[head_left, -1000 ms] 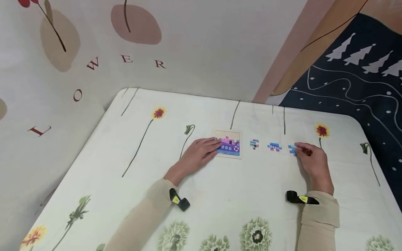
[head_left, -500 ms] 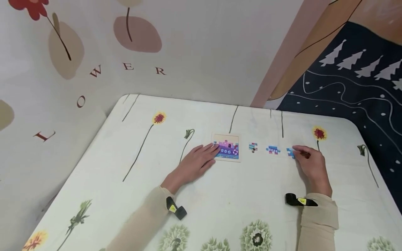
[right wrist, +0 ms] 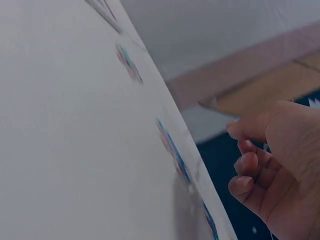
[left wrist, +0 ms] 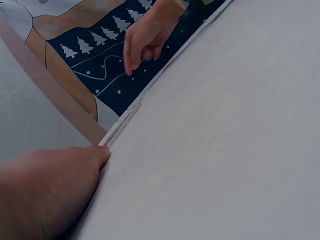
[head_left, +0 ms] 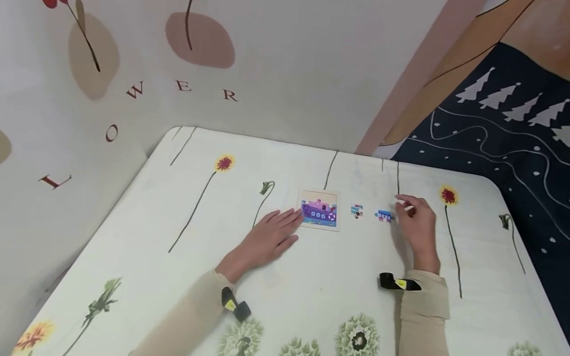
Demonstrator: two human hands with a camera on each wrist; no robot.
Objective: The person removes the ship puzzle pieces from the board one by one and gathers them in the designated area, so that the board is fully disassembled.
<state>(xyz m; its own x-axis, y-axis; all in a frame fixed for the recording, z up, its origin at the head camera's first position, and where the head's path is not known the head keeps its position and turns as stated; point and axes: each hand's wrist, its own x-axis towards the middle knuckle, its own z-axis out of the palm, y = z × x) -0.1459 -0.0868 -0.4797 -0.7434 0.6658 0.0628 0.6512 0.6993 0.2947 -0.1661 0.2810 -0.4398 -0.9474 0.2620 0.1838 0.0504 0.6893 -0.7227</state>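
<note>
Fingers extended, the left hand [head_left: 262, 242] lies flat with its fingertips on the left edge of a square puzzle tray [head_left: 318, 195], which bears a purple and pink ship picture under a bare top strip. The right hand [head_left: 417, 225] is raised above the table, right of a blue puzzle piece [head_left: 384, 216]; its fingers are loosely bent, with nothing seen between them. A striped piece [head_left: 356, 211] lies between tray and blue piece. In the right wrist view a third piece [right wrist: 210, 220] lies beyond the blue one; the hand hides it in the head view.
A flower-printed white cloth [head_left: 285, 306] covers the table. Behind it stands a pale wall [head_left: 289, 99] with printed letters, and a dark panel with white trees [head_left: 503, 128] is at the right.
The right hand has let go of the rightmost piece, lifted and moved left toward the blue piece. The left hand has slid slightly left, to the tray's edge.
</note>
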